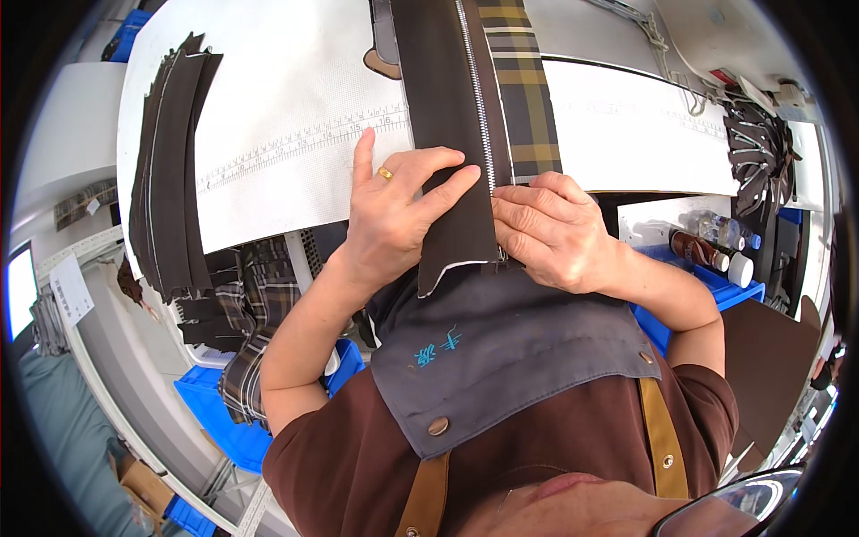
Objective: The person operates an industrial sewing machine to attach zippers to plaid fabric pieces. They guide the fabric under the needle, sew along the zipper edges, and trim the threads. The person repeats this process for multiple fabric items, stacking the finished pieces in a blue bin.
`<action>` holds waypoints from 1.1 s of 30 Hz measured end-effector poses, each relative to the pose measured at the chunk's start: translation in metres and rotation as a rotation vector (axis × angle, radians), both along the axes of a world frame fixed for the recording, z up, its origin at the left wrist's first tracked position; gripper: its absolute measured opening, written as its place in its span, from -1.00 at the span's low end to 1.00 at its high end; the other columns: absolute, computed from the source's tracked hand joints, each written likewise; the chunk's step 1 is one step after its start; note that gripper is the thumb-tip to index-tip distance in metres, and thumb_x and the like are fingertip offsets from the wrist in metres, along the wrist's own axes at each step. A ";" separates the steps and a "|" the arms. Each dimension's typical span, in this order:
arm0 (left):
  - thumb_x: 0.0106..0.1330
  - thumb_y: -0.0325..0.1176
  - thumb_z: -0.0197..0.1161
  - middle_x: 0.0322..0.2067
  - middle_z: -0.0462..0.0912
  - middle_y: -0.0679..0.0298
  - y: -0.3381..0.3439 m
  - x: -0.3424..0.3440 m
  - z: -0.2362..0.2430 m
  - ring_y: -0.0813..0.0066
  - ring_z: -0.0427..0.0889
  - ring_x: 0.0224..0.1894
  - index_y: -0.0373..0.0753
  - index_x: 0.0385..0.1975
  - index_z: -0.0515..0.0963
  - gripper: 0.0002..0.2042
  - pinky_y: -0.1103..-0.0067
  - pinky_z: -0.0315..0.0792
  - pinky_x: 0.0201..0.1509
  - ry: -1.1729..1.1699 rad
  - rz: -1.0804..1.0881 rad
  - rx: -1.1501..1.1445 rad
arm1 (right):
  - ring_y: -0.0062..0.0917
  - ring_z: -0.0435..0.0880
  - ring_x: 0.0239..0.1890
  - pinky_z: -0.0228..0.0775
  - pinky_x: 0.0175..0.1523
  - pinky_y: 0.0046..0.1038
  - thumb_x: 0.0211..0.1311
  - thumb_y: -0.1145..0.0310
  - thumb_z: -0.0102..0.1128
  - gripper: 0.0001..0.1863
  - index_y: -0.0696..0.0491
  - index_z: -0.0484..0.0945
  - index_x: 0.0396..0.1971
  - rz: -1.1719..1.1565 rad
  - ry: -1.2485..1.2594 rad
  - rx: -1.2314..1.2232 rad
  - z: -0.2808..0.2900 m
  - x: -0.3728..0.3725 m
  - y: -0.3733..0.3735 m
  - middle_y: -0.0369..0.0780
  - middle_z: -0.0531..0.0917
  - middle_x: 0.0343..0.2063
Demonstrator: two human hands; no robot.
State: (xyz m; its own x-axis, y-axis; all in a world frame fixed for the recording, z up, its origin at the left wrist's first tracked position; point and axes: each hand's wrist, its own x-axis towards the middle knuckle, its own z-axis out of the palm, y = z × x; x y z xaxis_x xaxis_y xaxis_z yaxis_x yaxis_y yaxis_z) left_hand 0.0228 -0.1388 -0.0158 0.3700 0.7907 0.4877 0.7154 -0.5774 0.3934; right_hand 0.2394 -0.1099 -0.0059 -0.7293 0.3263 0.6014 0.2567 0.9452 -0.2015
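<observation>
A long dark brown fabric strip (436, 98) with a metal zipper (476, 82) along it lies over the white table and hangs off its near edge. Plaid fabric (522, 98) lies along its right side. My left hand (394, 208), a gold ring on one finger, rests fingertips on the strip's left part, with one finger raised apart over the table. At the zipper's near end, my right hand (553, 231) is closed, pinching the strip's edge between thumb and fingers. What lies under those fingers is hidden.
The white table (268, 98) bears a printed ruler scale (309, 143). A stack of dark zipper strips (170, 170) hangs over its left edge. More zippers (759, 148) hang at the far right. Bottles (716, 237) lie in a blue bin (738, 291); another blue bin (219, 407) holds plaid cloth.
</observation>
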 end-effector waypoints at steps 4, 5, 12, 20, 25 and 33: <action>0.03 -0.37 0.24 -0.10 0.59 0.36 0.000 0.002 0.006 0.46 0.59 -0.15 -0.11 -0.18 0.62 -0.70 0.12 -0.12 0.35 -0.013 0.001 -0.030 | -0.46 0.61 -0.18 0.41 -0.12 -0.44 -0.15 0.41 0.22 -0.75 0.14 0.60 -0.37 0.022 -0.028 -0.019 0.000 0.002 0.002 -0.20 0.64 -0.27; 0.02 -0.37 0.24 -0.08 0.58 0.36 0.000 0.003 0.007 0.46 0.59 -0.15 -0.11 -0.18 0.62 -0.70 0.12 -0.10 0.34 0.001 -0.002 -0.034 | -0.45 0.61 -0.18 0.42 -0.10 -0.42 -0.15 0.42 0.22 -0.74 0.15 0.60 -0.36 0.035 -0.035 -0.045 0.001 0.003 0.002 -0.19 0.64 -0.26; 0.01 -0.39 0.23 -0.04 0.59 0.35 0.000 -0.001 0.007 0.46 0.57 -0.11 -0.12 -0.18 0.62 -0.69 0.12 -0.11 0.35 0.035 -0.016 -0.044 | -0.39 0.59 -0.11 0.49 -0.13 -0.38 -0.16 0.47 0.21 -0.70 0.21 0.59 -0.31 0.122 -0.056 -0.090 0.006 0.009 0.007 -0.12 0.61 -0.20; 0.03 -0.28 0.29 -0.05 0.59 0.39 0.000 -0.001 0.007 0.50 0.56 -0.10 -0.10 -0.16 0.62 -0.68 0.17 -0.15 0.38 0.023 -0.017 -0.042 | -0.39 0.59 -0.11 0.47 -0.12 -0.40 -0.15 0.45 0.20 -0.73 0.18 0.61 -0.35 0.138 0.002 -0.096 -0.005 0.008 0.009 -0.17 0.63 -0.22; 0.03 -0.22 0.32 -0.06 0.59 0.40 0.000 -0.001 0.006 0.53 0.57 -0.11 -0.04 -0.14 0.62 -0.67 0.20 -0.15 0.39 0.020 -0.014 -0.029 | -0.41 0.60 -0.11 0.46 -0.11 -0.40 -0.16 0.44 0.21 -0.74 0.16 0.62 -0.37 0.124 0.034 -0.099 -0.006 0.010 0.006 -0.20 0.64 -0.22; 0.01 -0.23 0.33 -0.08 0.59 0.41 0.000 -0.002 0.003 0.53 0.57 -0.13 0.01 -0.17 0.63 -0.68 0.18 -0.16 0.39 0.009 -0.001 -0.029 | -0.43 0.61 -0.11 0.45 -0.11 -0.41 -0.16 0.43 0.21 -0.76 0.15 0.62 -0.39 0.121 0.032 -0.092 -0.003 0.012 0.006 -0.20 0.64 -0.23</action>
